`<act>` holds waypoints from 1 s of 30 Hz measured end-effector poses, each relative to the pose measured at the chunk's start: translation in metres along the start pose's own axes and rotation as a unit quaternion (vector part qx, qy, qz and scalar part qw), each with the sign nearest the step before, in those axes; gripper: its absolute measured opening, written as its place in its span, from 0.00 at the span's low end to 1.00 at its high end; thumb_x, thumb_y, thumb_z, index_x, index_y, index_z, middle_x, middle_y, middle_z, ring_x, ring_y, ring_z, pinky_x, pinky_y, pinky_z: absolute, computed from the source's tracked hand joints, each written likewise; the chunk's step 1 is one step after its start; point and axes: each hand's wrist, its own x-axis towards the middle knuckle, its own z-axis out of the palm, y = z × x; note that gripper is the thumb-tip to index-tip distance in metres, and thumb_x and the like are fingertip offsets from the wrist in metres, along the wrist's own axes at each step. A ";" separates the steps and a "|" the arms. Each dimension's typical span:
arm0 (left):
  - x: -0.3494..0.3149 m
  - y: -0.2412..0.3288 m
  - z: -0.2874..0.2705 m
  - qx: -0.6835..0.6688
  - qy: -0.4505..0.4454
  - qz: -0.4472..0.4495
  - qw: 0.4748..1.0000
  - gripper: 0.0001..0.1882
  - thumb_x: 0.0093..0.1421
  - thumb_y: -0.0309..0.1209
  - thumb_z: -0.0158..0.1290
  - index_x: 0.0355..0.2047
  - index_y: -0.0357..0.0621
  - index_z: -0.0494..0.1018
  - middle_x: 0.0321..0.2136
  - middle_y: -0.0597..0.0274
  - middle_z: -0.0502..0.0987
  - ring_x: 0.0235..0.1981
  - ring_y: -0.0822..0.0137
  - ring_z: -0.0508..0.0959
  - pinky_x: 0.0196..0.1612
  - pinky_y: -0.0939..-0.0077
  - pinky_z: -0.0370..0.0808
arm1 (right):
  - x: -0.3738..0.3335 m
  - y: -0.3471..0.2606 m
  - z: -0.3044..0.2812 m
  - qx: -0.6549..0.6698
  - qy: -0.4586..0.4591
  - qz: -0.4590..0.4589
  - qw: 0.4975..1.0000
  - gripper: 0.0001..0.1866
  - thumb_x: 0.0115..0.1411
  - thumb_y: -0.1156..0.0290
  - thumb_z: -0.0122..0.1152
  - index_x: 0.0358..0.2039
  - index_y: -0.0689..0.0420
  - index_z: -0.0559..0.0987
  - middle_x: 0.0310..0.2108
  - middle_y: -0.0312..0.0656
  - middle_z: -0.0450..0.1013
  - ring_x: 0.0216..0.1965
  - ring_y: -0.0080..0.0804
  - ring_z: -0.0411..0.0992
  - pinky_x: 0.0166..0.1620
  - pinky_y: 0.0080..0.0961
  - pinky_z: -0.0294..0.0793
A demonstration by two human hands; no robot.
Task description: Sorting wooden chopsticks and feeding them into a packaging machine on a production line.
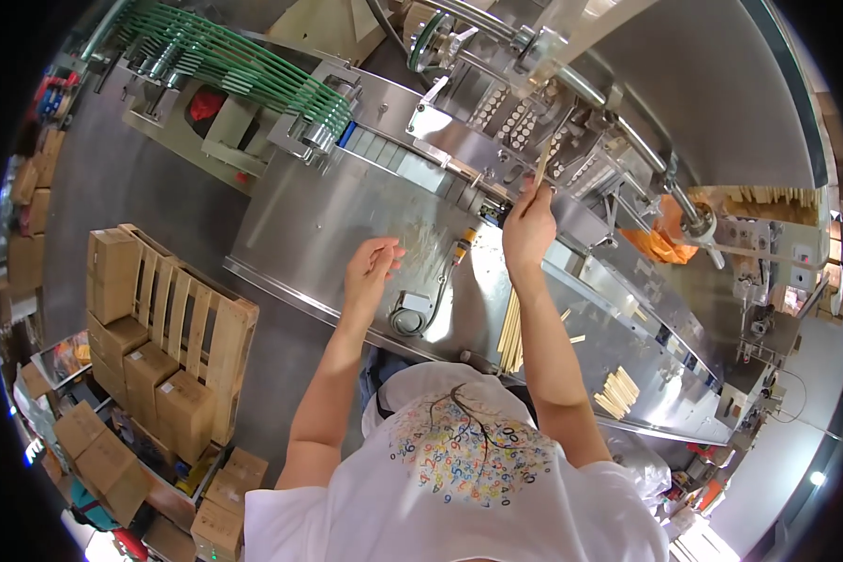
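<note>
Over the machine's metal bed [309, 234], my right hand [531, 232] reaches forward. Pinched in its fingers is a thin pale wooden stick [541, 167], like a chopstick, pointing up at the roller section [520, 126]. My left hand [373, 267] hovers above the bed with its fingers loosely bent and apart, holding nothing. Between the hands lie an orange-tipped sensor [463, 246] and a round metal fitting [407, 320] with a cable. Long wooden sticks [510, 332] lie by my right forearm, partly hidden by it. Farther right is a pile of shorter-looking sticks [618, 391].
Green drive belts [244, 70] stretch across the far left. A metal bar [581, 84] crosses above the rollers. Orange plastic [663, 232] hangs at the right, near a hopper of sticks [768, 204]. Cartons [150, 375] and a wooden pallet [197, 318] stand on the left floor.
</note>
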 end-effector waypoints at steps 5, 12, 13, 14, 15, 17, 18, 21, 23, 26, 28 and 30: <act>-0.001 -0.003 0.002 -0.006 -0.003 0.013 1.000 0.13 0.62 0.36 0.45 0.42 0.43 0.70 0.35 0.63 0.75 0.32 0.75 0.72 0.35 0.81 0.67 | 0.008 -0.007 -0.006 -0.037 0.009 -0.010 0.999 0.13 0.62 0.61 0.41 0.34 0.56 0.70 0.21 0.53 0.72 0.25 0.56 0.70 0.26 0.48 0.66; 0.001 -0.002 0.012 -0.007 -0.020 0.010 1.000 0.13 0.61 0.36 0.46 0.42 0.43 0.70 0.35 0.64 0.77 0.32 0.76 0.73 0.34 0.81 0.68 | 0.009 -0.006 -0.008 -0.044 -0.006 -0.027 0.999 0.12 0.63 0.62 0.41 0.35 0.54 0.72 0.23 0.52 0.72 0.26 0.54 0.71 0.29 0.47 0.66; -0.001 0.000 0.014 -0.003 -0.025 0.012 1.000 0.13 0.61 0.36 0.46 0.42 0.43 0.69 0.35 0.64 0.77 0.31 0.76 0.73 0.34 0.81 0.68 | 0.003 -0.005 -0.010 -0.043 -0.001 -0.008 0.999 0.12 0.62 0.62 0.41 0.35 0.54 0.72 0.23 0.51 0.72 0.27 0.54 0.71 0.29 0.46 0.67; 0.000 -0.001 0.015 -0.006 -0.021 0.015 1.000 0.13 0.61 0.36 0.46 0.42 0.43 0.69 0.35 0.64 0.77 0.31 0.76 0.73 0.34 0.81 0.68 | 0.002 -0.005 -0.008 -0.038 0.002 0.007 0.999 0.12 0.62 0.63 0.41 0.35 0.54 0.72 0.24 0.51 0.73 0.27 0.53 0.71 0.30 0.46 0.67; 0.000 -0.003 0.015 -0.003 -0.021 0.007 1.000 0.13 0.61 0.36 0.46 0.42 0.43 0.69 0.34 0.64 0.77 0.31 0.76 0.73 0.34 0.81 0.68 | -0.006 0.002 -0.007 -0.015 0.008 -0.004 1.000 0.11 0.62 0.63 0.42 0.34 0.54 0.72 0.24 0.51 0.73 0.28 0.53 0.71 0.30 0.45 0.67; 0.005 -0.008 0.015 -0.003 -0.021 -0.002 1.000 0.12 0.61 0.35 0.46 0.42 0.43 0.69 0.34 0.64 0.77 0.31 0.75 0.73 0.34 0.81 0.68 | 0.010 0.003 -0.005 -0.041 -0.009 -0.003 0.999 0.11 0.61 0.63 0.42 0.34 0.54 0.72 0.25 0.50 0.73 0.28 0.53 0.71 0.30 0.45 0.67; 0.005 -0.011 0.014 -0.013 -0.025 0.004 1.000 0.12 0.61 0.35 0.46 0.42 0.43 0.70 0.35 0.63 0.77 0.31 0.75 0.73 0.34 0.81 0.67 | 0.013 0.002 -0.008 -0.070 -0.026 0.006 0.997 0.11 0.61 0.63 0.43 0.35 0.54 0.72 0.25 0.50 0.73 0.28 0.53 0.72 0.30 0.45 0.68; -0.001 -0.008 0.010 -0.018 -0.031 0.018 0.999 0.12 0.61 0.35 0.47 0.42 0.43 0.70 0.35 0.63 0.76 0.32 0.75 0.73 0.33 0.82 0.67 | 0.009 0.002 -0.008 -0.038 0.012 -0.045 0.998 0.12 0.61 0.63 0.43 0.34 0.55 0.73 0.25 0.50 0.73 0.28 0.53 0.72 0.29 0.45 0.68; -0.001 -0.009 0.007 -0.017 -0.034 0.029 0.999 0.12 0.61 0.35 0.46 0.42 0.44 0.70 0.35 0.63 0.76 0.32 0.75 0.73 0.33 0.82 0.67 | -0.008 0.004 -0.011 0.000 -0.002 -0.016 1.000 0.12 0.61 0.65 0.42 0.33 0.57 0.73 0.25 0.51 0.73 0.28 0.52 0.72 0.30 0.44 0.68; -0.001 -0.015 0.001 -0.007 -0.020 0.001 1.000 0.12 0.61 0.35 0.46 0.42 0.43 0.70 0.35 0.63 0.76 0.31 0.75 0.73 0.33 0.82 0.67 | 0.021 0.006 -0.008 -0.037 0.042 -0.084 0.995 0.12 0.62 0.63 0.41 0.32 0.56 0.71 0.21 0.50 0.73 0.24 0.52 0.72 0.26 0.47 0.68; -0.005 -0.009 0.000 -0.022 -0.020 0.008 1.000 0.12 0.61 0.35 0.46 0.42 0.43 0.70 0.34 0.63 0.76 0.32 0.75 0.73 0.34 0.82 0.67 | 0.017 0.009 -0.008 -0.044 0.053 -0.102 0.992 0.12 0.62 0.63 0.41 0.34 0.55 0.70 0.21 0.50 0.73 0.24 0.53 0.71 0.26 0.46 0.68; -0.008 -0.007 -0.003 -0.019 -0.012 0.008 1.000 0.13 0.62 0.35 0.46 0.42 0.43 0.70 0.34 0.63 0.76 0.32 0.75 0.73 0.34 0.82 0.67 | 0.001 0.010 -0.004 -0.024 0.047 -0.092 0.994 0.12 0.62 0.62 0.41 0.34 0.56 0.70 0.21 0.52 0.72 0.24 0.54 0.71 0.27 0.47 0.68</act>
